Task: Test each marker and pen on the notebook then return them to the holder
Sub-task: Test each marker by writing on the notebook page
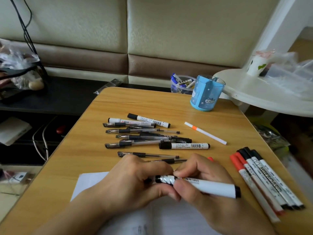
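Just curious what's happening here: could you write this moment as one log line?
step: cap end of marker | left hand: grips cap end | right hand: grips barrel | notebook: under hands | holder: far right of table

- The left hand (135, 180) comes in from the lower left, back of the hand up, fingers curled in a pinch around the cap end of a marker (211, 186).
- The right hand (201, 177) comes in from the lower right, fingers and thumb curled round the marker's barrel.
- The fingertips of both hands meet, knuckles raised.
- Both forearms are bare.
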